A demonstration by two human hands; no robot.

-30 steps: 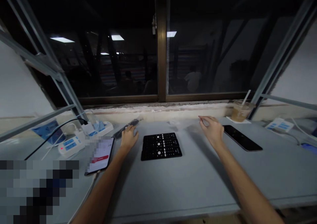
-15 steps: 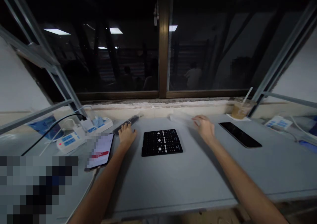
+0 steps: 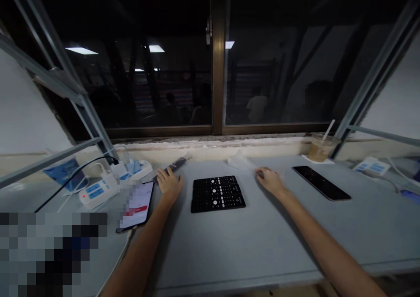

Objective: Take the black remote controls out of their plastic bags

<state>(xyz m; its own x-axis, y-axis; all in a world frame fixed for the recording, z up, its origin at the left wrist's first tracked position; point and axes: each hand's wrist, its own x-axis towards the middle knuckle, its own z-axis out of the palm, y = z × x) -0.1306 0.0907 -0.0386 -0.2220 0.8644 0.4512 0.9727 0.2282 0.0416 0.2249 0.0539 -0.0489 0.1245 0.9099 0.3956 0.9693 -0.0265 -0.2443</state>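
Observation:
Three black remote controls (image 3: pixel 218 193) lie side by side in the middle of the grey table (image 3: pixel 229 244). My left hand (image 3: pixel 169 183) rests flat on the table just left of them, fingers spread, its fingertips near another dark remote (image 3: pixel 174 164) lying further back. My right hand (image 3: pixel 269 179) lies on the table right of the remotes, fingers loosely curled down on the surface, holding nothing I can see. A crumpled clear wrapper (image 3: pixel 238 162) lies just beyond it.
A lit phone (image 3: pixel 136 205) lies left of my left hand, with white power strips (image 3: pixel 98 187) and cables behind it. A dark phone (image 3: pixel 320 182) and an iced drink cup with a straw (image 3: pixel 320 147) stand at the right. A dark window runs along the back.
My right hand has come down from a raised, pinching pose near the wrapper to rest on the table closer to me. The left hand has hardly moved.

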